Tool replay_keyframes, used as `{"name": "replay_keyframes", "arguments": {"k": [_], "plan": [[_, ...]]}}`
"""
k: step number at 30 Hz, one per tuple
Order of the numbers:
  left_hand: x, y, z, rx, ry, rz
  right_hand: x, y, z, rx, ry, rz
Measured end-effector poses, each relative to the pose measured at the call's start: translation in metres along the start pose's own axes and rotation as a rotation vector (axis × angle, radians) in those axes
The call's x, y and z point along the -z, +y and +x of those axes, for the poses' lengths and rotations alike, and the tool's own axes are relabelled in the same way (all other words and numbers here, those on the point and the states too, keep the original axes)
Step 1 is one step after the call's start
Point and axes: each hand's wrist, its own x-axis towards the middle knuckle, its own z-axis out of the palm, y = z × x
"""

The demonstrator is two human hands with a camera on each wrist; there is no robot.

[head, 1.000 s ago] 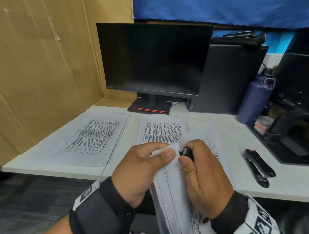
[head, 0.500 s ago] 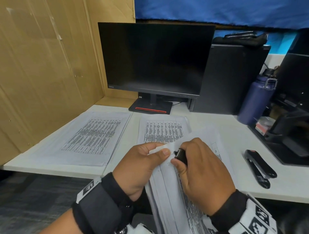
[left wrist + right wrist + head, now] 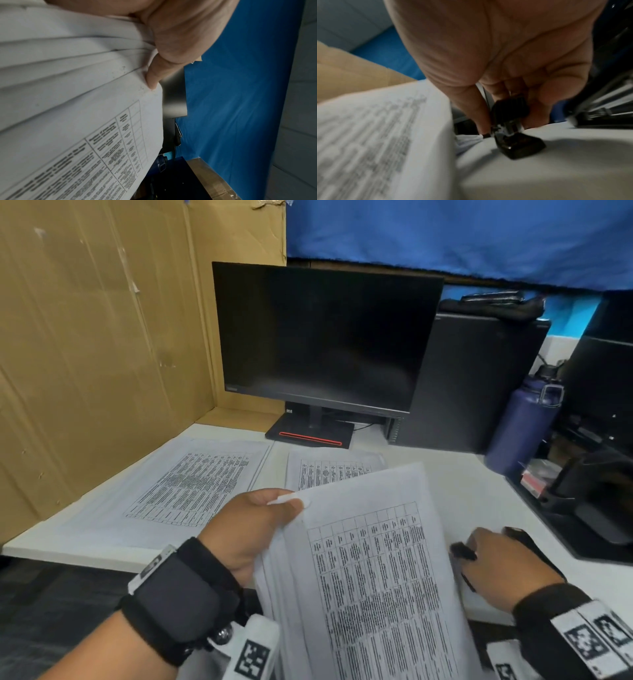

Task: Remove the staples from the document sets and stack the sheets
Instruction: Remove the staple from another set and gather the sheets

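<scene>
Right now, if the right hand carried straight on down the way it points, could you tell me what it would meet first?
Most likely the white desk: the right hand points down, and the black staple remover it pinches looks nearly on it already.

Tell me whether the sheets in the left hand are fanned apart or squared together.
Fanned apart. The left hand pinches the sheets at one corner, and the left wrist view shows their edges splayed in separate layers.

no legible text anywhere

A: What setting is shown?
B: An office cubicle: a dark monitor (image 3: 325, 337) on a white desk (image 3: 462, 484), a computer tower (image 3: 479, 381), printed sheets (image 3: 191, 487), and cardboard partition walls (image 3: 96, 337).
</scene>
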Motion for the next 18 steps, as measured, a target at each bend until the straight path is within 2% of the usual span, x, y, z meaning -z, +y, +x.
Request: {"name": "replay_keyframes", "arguments": {"k": [3, 5, 7, 8, 9, 11, 12, 14, 18], "plan": [[-0.002, -0.002, -0.001, -0.018, -0.019, 0.009, -0.007, 0.011, 0.006, -0.036, 0.052, -0.044], [-0.004, -0.004, -0.002, -0.035, -0.023, 0.024, 0.002, 0.003, 0.001, -0.003, 0.194, -0.06], [-0.007, -0.006, -0.004, -0.049, -0.022, 0.051, 0.017, -0.017, -0.018, 0.171, 0.474, 0.023], [-0.008, -0.007, -0.005, -0.059, -0.023, 0.071, 0.024, -0.032, -0.032, 0.308, 0.58, 0.085], [-0.011, -0.008, -0.007, -0.07, -0.029, 0.095, 0.03, -0.049, -0.047, 0.45, 0.626, 0.131], [-0.017, -0.01, -0.013, -0.099, -0.065, 0.145, 0.029, -0.08, -0.07, 0.7, 0.575, 0.185], [-0.02, -0.011, -0.016, -0.115, -0.089, 0.164, 0.024, -0.091, -0.074, 0.778, 0.536, 0.174], [-0.026, -0.013, -0.022, -0.149, -0.124, 0.189, 0.015, -0.104, -0.073, 0.824, 0.508, 0.137], [-0.027, -0.008, -0.026, -0.197, -0.141, 0.191, 0.014, -0.109, -0.065, 0.811, 0.554, 0.17]]}}
